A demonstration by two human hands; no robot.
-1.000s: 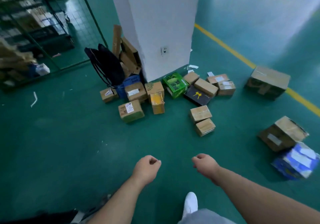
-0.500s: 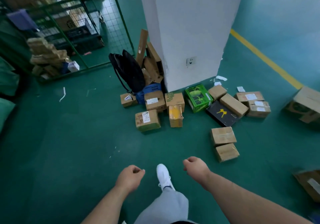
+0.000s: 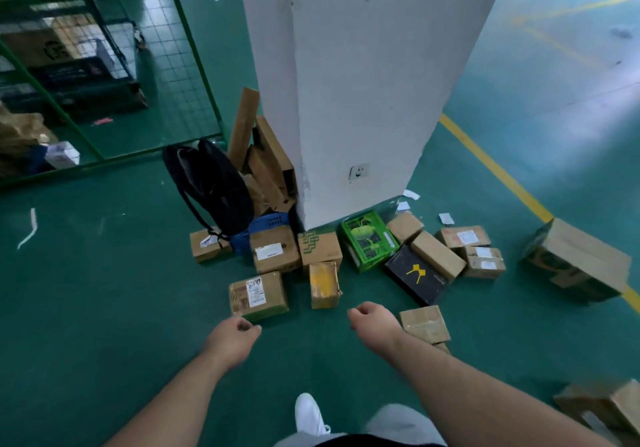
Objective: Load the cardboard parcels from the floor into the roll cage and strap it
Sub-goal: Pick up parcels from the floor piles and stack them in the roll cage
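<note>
Several cardboard parcels lie on the green floor around the foot of a white pillar [image 3: 349, 93]. Closest to me are a labelled brown parcel [image 3: 258, 296], a small yellow-taped parcel [image 3: 323, 284] and a plain parcel [image 3: 424, 323]. A green printed box [image 3: 367, 240] and a black box [image 3: 417, 275] lie among them. My left hand [image 3: 235, 337] hangs just below the labelled parcel, fingers curled, holding nothing. My right hand [image 3: 372, 318] is a loose fist, empty, left of the plain parcel. The green mesh roll cage [image 3: 104, 76] stands at the far left with goods inside.
A black backpack [image 3: 211, 183] and flattened cardboard [image 3: 266, 156] lean against the pillar over a blue crate [image 3: 266, 227]. A larger carton [image 3: 578, 259] sits on the yellow floor line at right, another carton [image 3: 606, 408] at the bottom right. My white shoe [image 3: 310, 415] is below.
I have walked closer to the parcels; they now lie just beyond my hands. Both hands stayed closed and empty, and the view has swung left toward the pillar and cage.
</note>
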